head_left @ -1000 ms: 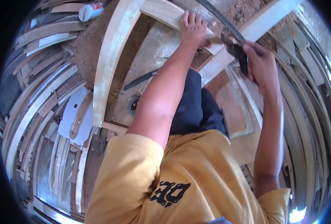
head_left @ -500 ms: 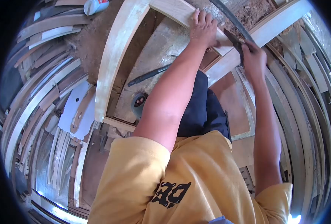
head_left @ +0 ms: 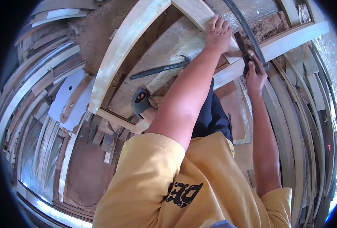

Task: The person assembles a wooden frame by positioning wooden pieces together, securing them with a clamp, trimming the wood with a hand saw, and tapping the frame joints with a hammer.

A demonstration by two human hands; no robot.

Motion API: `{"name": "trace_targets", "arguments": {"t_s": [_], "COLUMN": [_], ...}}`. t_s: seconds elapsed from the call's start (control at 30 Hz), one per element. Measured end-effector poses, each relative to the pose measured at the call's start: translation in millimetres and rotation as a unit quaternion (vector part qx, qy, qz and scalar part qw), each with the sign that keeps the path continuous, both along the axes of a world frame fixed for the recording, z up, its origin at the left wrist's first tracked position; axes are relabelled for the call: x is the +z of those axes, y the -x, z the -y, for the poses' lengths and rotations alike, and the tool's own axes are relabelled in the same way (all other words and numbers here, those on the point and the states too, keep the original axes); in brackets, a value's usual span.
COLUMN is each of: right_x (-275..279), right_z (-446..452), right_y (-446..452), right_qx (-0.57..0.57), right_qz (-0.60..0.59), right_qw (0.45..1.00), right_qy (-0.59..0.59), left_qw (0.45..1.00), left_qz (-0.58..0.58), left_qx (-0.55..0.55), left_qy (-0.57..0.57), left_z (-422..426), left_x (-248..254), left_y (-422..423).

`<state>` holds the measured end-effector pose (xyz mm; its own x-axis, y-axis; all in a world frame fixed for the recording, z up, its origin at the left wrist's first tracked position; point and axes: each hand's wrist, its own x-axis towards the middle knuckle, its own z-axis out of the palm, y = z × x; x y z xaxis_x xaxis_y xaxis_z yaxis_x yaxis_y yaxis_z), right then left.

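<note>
My left hand (head_left: 219, 36) is closed over a pale wooden rail (head_left: 193, 13) of a curved frame, its fingers curled on the top edge. My right hand (head_left: 256, 78) grips a dark, narrow hand tool (head_left: 243, 46), whose exact kind I cannot make out. The tool lies at the rail's end, by the joint with a long crosspiece (head_left: 290, 38). Just right of it, a dark metal bar (head_left: 246, 28) runs down to the crosspiece. The frame's curved side piece (head_left: 117, 57) bends away to the left.
A hammer (head_left: 157, 70) with a black handle lies on a worn board (head_left: 149, 53) inside the frame. Beside it is my foot in a grey sandal (head_left: 139, 104). Stacked curved strips (head_left: 309, 125) crowd the right; more wood pieces (head_left: 35, 87) and a white panel (head_left: 71, 95) lie left.
My right hand and the tool have drawn back toward my body. My left hand keeps its hold on the rail. The whole view has shifted a little, uncovering the hammer's head.
</note>
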<state>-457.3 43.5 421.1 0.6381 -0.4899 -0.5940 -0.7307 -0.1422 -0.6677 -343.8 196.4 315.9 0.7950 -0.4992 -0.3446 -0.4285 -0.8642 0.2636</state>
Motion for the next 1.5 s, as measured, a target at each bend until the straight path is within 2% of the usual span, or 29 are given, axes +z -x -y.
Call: {"name": "trace_targets", "arguments": {"t_s": [0.1, 0.17, 0.27, 0.37, 0.4, 0.43, 0.5, 0.53, 0.6, 0.67, 0.7, 0.73, 0.8, 0.83, 0.87, 0.93, 1.07, 1.17, 1.2, 1.3, 1.33, 1.43, 1.5], "right_x": [-25.9, -30.5, -38.6, -37.4, -26.0, -12.9, 2.5, 5.0, 6.0, 79.1, 130.4, 166.3, 185.9, 187.4, 181.4, 186.9, 193.4, 154.6, 159.4, 155.0, 156.5, 157.9, 161.4], "right_z": [5.0, -1.5, -7.7, -5.9, -3.8, -0.4, 7.5, 8.1, -0.8, -16.2, -18.4, -19.8, -14.1, -12.4, -13.7, -21.5, -20.1, -7.0, -7.2, -9.1, -4.0, 7.2, -10.6], "right_y": [29.9, 47.3, 63.7, 64.1, 50.5, 31.4, -12.6, -17.6, -30.1, -0.5, 6.6, 12.1, 37.4, 46.6, 45.7, 26.6, 14.5, -3.3, -25.4, -52.9, -53.3, -24.4, 1.2], "right_qx": [0.049, 0.016, 0.011, 0.012, -0.020, -0.011, 0.056, 0.082, 0.166, -0.041, -0.037, -0.034, -0.029, -0.015, -0.026, -0.024, -0.030, 0.008, -0.010, 0.027, 0.041, 0.026, 0.015], "right_qz": [0.100, 0.111, 0.152, 0.164, 0.104, 0.052, -0.018, -0.026, 0.057, -0.023, -0.052, -0.073, -0.059, -0.051, -0.058, -0.071, -0.100, -0.090, -0.112, -0.126, -0.140, -0.109, -0.111], "right_qw": [0.993, 0.992, 0.986, 0.984, 0.994, 0.998, 0.997, 0.995, 0.975, 0.998, 0.997, 0.996, 0.997, 0.998, 0.997, 0.996, 0.994, 0.995, 0.994, 0.992, 0.989, 0.994, 0.993], "right_qy": [0.050, 0.058, 0.072, 0.067, 0.015, 0.016, 0.039, 0.056, 0.133, 0.043, 0.038, 0.033, 0.042, 0.040, 0.035, 0.040, 0.037, 0.047, -0.016, -0.002, 0.031, 0.017, 0.033], "left_qw": [1.000, 0.999, 1.000, 0.999, 0.999, 0.999, 0.997, 0.999, 1.000, 0.999, 0.996, 0.999, 0.999, 0.998, 1.000, 1.000, 1.000, 1.000, 1.000, 1.000, 1.000, 0.999, 0.999], "left_qz": [0.010, 0.031, -0.006, -0.041, -0.038, 0.029, 0.080, 0.042, 0.010, 0.051, 0.089, -0.044, -0.045, -0.051, -0.005, 0.013, -0.017, -0.017, -0.009, -0.023, -0.015, -0.011, -0.046], "left_qx": [0.003, 0.003, -0.009, -0.021, -0.022, -0.015, -0.021, -0.018, 0.005, 0.017, 0.025, 0.000, -0.008, -0.007, 0.000, 0.007, -0.015, -0.010, 0.001, -0.001, -0.002, 0.021, -0.007], "left_qy": [-0.003, -0.008, -0.020, 0.001, -0.004, -0.002, 0.000, -0.006, -0.008, -0.001, 0.007, -0.009, -0.010, -0.022, 0.008, 0.009, -0.011, -0.008, -0.001, -0.007, -0.006, 0.024, 0.010], "left_z": [-3.2, -1.8, -3.9, -6.4, -3.8, 1.4, -0.9, -2.6, -0.2, 7.0, 14.4, 4.2, -4.5, -2.6, -0.8, 0.5, -5.1, -3.5, -2.2, 0.3, 0.6, -1.1, -7.3], "left_x": [1.0, 4.9, 14.7, 18.2, 0.2, -23.8, -32.3, -9.7, -4.6, -48.2, -57.9, -30.6, 14.8, 25.9, 2.2, -4.7, 23.7, 19.5, 16.6, 7.5, 2.1, -0.7, 26.7], "left_y": [-0.5, 2.8, -2.1, -5.1, -1.9, 3.3, 18.9, 13.9, 2.7, 6.4, 13.5, 1.7, -5.0, -9.1, -1.1, -7.1, -4.9, -1.0, -2.4, -1.8, -3.8, -6.6, -8.5]}}
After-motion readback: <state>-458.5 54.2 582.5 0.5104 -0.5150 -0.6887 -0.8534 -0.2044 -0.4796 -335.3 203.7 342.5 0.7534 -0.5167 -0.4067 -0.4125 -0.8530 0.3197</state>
